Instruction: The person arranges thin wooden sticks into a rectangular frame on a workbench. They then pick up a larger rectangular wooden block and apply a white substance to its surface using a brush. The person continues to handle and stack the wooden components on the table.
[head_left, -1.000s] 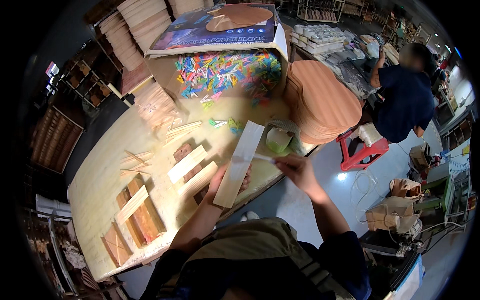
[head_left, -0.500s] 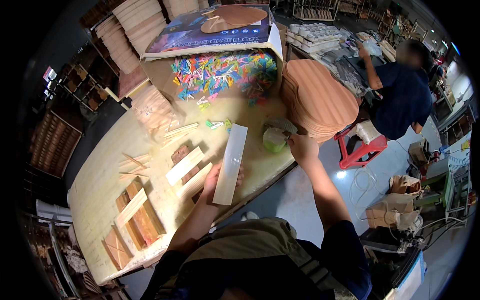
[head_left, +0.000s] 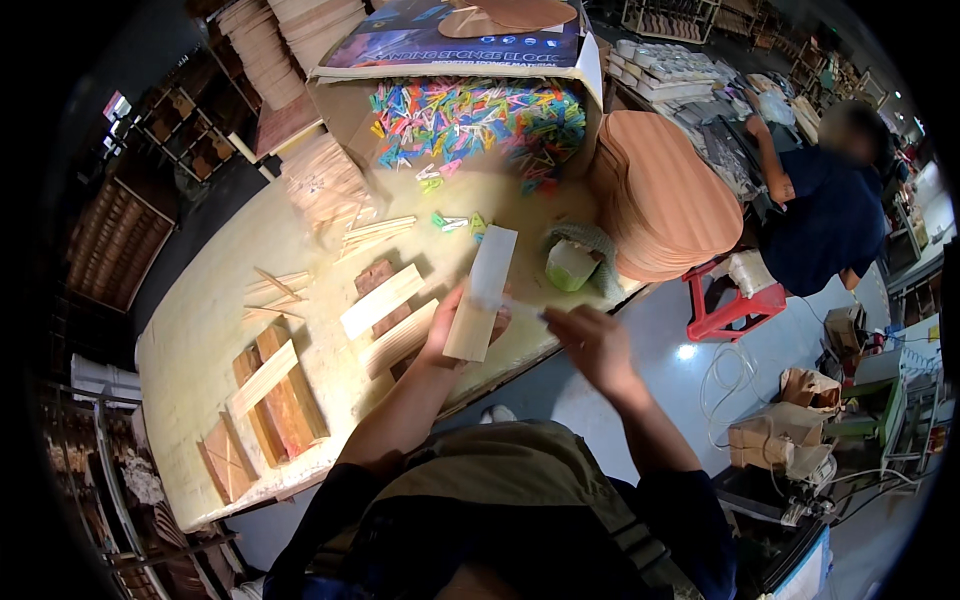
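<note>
My left hand (head_left: 450, 325) holds a long pale wooden strip (head_left: 485, 285) tilted above the front edge of the worktable (head_left: 200, 330). My right hand (head_left: 597, 347) hovers just right of the strip, off the table edge. Its fingers are pinched on what looks like a thin small brush (head_left: 547, 319) pointing at the strip. A small green cup (head_left: 570, 266) stands on the table just beyond the strip, with a grey cloth (head_left: 592, 240) around it.
Flat wooden slats and brown blocks (head_left: 285, 400) lie across the table's left half. An open cardboard box of coloured clips (head_left: 470, 110) sits at the back, beside a stack of round brown boards (head_left: 660, 195). A person in dark blue (head_left: 830, 205) works near a red stool (head_left: 735, 300).
My right hand went from the strip to the green cup and has come back toward the strip. My left hand has kept hold of the strip and tilted it slightly.
</note>
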